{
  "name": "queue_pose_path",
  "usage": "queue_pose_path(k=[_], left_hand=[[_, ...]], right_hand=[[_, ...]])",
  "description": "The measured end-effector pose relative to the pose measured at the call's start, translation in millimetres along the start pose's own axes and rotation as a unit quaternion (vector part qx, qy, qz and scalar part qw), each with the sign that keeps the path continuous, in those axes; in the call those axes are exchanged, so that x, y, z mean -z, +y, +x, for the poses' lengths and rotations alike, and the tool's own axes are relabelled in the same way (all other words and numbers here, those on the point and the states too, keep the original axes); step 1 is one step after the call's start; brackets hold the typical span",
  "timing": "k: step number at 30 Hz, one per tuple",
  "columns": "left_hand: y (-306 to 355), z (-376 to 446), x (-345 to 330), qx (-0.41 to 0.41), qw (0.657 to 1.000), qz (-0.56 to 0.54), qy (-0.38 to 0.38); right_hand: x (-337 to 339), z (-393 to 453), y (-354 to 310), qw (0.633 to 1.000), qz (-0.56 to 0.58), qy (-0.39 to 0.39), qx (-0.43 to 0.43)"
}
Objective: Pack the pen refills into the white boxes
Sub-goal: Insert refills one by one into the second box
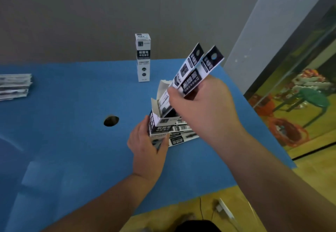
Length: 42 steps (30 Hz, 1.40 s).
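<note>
At the far left edge of the blue counter (pixel 72 150) a stack of flat packets (pixel 14 86) is seen, well apart from the work. A round hole (pixel 111 121) is cut into the counter further right. An upright, closed white box (pixel 143 57) is stood toward the back, probably already filled. Nearer, the open white box (pixel 160 122) is held upright by the left hand (pixel 147 146), whose grip is clamped around its lower body, seemingly so that its mouth is kept steady and facing up. More refill packets (pixel 183 133) are laid flat just behind it. Two pen refill packets (pixel 196 70) are pinched in the grip of the right hand (pixel 201 104), tilted, with their lower ends directed into the box mouth, where another packet already appears lodged.
</note>
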State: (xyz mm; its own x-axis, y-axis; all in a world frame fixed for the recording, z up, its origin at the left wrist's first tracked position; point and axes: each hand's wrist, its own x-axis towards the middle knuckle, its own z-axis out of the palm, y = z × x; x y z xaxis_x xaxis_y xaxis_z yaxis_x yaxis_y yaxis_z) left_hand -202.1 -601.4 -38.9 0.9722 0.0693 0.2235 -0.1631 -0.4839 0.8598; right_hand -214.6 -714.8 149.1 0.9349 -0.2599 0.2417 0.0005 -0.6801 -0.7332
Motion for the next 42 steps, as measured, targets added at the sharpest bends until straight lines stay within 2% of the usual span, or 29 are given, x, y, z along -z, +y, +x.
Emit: queue_pose_path(k=[4, 9, 13, 15, 19, 22, 25, 31, 36, 40, 42], left_hand=[[-2, 3, 1, -0.008, 1.0, 0.004, -0.01], [0, -2, -1, -0.011, 1.0, 0.002, 0.003], [1, -2, -1, -0.003, 1.0, -0.007, 0.011], [1, -3, -1, -0.001, 1.0, -0.014, 0.009], [3, -4, -1, -0.002, 1.0, -0.019, 0.009], [1, -3, -1, 0.004, 0.999, -0.032, 0.001], [-1, -1, 0, 0.011, 0.999, -0.048, -0.016], [-4, -1, -2, 0.007, 0.999, -0.036, -0.021], [-6, -3, -4, -0.008, 1.0, -0.018, -0.01], [-7, 2, -2, -0.01, 0.998, -0.057, -0.017], [-7, 1, -2, -0.017, 0.998, -0.058, -0.015]], right_hand=[[0, 2, -2, 0.999, 0.039, 0.001, -0.022], [-4, 0, 4, 0.991, -0.058, -0.118, -0.005], [12, 1, 9, 0.99, 0.052, -0.128, -0.015], [16, 2, 11, 0.99, 0.06, -0.125, 0.008], [10, 0, 15, 0.985, -0.04, -0.137, 0.101], [6, -1, 23, 0.971, -0.133, -0.106, 0.168], [8, 2, 27, 0.964, -0.157, -0.121, 0.175], [7, 14, 24, 0.928, -0.259, -0.183, 0.197], [10, 20, 24, 0.919, -0.257, -0.246, 0.167], [22, 22, 29, 0.954, -0.182, -0.146, 0.188], [24, 23, 29, 0.952, -0.196, -0.159, 0.174]])
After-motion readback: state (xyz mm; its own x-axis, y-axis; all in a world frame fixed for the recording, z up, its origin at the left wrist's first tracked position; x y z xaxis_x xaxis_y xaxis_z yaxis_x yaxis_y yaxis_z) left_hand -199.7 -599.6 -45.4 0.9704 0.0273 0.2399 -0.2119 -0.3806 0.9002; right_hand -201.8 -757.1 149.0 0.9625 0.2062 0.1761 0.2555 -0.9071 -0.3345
